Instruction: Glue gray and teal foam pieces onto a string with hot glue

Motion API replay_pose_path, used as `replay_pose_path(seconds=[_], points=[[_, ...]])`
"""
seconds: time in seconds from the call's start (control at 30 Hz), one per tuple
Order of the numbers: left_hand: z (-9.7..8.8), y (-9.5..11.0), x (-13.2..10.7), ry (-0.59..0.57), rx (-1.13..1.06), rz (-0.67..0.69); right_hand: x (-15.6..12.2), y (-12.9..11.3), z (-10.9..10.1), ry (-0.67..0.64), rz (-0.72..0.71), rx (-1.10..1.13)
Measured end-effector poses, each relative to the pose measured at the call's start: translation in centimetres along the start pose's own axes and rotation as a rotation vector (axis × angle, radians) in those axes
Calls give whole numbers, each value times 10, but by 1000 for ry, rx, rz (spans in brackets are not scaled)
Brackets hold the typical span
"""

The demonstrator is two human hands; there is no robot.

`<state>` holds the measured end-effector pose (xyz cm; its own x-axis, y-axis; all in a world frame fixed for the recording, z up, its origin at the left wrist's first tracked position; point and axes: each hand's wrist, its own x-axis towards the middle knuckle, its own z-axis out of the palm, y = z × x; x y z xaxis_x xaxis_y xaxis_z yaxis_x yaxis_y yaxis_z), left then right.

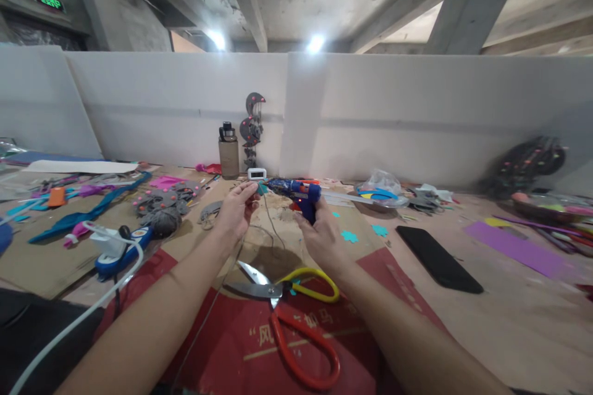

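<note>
My right hand [319,231] is wrapped round the handle of a blue hot glue gun [307,193], whose nozzle points left. The fingertips of my left hand [239,207] pinch a small teal cutout [262,187] right at the nozzle; whether the two touch I cannot tell. A thin grey yarn [272,222] hangs from around the cutout to the cardboard. Below my hands, large scissors [277,292] with one yellow and one red handle lie spread on a red printed sheet [259,355]. Two teal flower cutouts [349,236] rest to the right of the glue gun.
At left are a blue power strip [143,236] with a white cable, grey yarn [162,221] and teal felt [99,210]. A bottle [228,157] stands by the white partition [185,92]. To the right lie a black phone [438,258] and a purple sheet [514,249].
</note>
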<state>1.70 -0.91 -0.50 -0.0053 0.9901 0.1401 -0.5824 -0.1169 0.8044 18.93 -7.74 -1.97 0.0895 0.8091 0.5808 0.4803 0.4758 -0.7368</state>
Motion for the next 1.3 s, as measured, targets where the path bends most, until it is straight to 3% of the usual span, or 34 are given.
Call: replay_pose_path(seconds=[0.3,1.3], points=[[2,-1,-2,-11,15,6,1,3,4,-15,73,-37],[1,-4,0,-29,27,74,-3,0,2,13,-74,-177]])
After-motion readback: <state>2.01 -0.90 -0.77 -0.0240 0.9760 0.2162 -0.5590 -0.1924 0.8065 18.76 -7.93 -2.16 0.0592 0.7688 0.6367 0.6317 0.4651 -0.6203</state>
